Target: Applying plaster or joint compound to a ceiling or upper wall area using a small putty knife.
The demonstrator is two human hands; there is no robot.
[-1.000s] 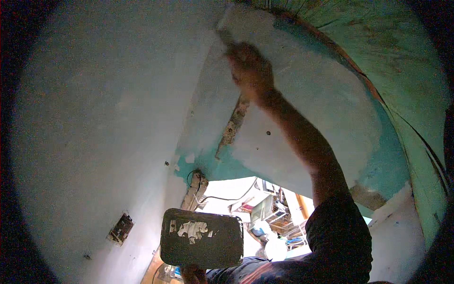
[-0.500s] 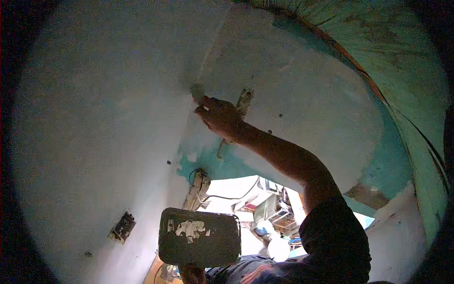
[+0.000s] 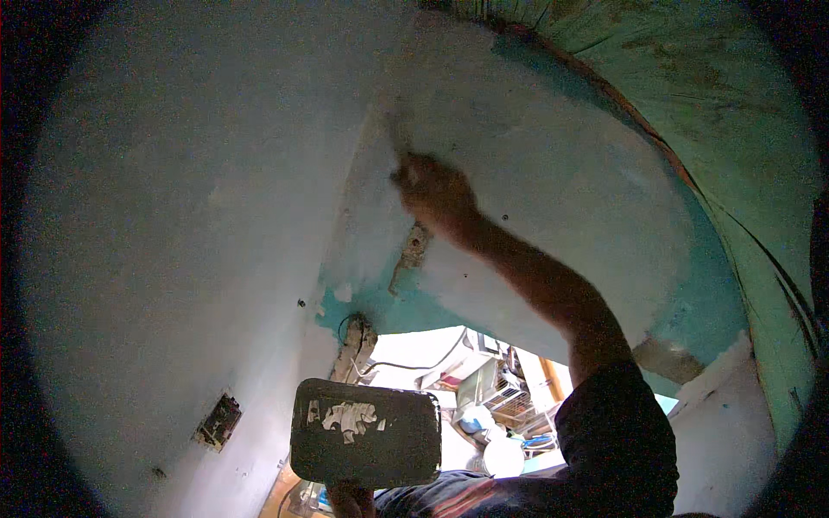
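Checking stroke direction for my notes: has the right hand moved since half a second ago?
Yes: the right hand has moved up and rightward, now covering the upper end of the rough wall strip.

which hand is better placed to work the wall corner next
Probably the right hand: it is up near the wall corner, apparently gripping a blurred tool. The left hand is low, supporting the dark board.
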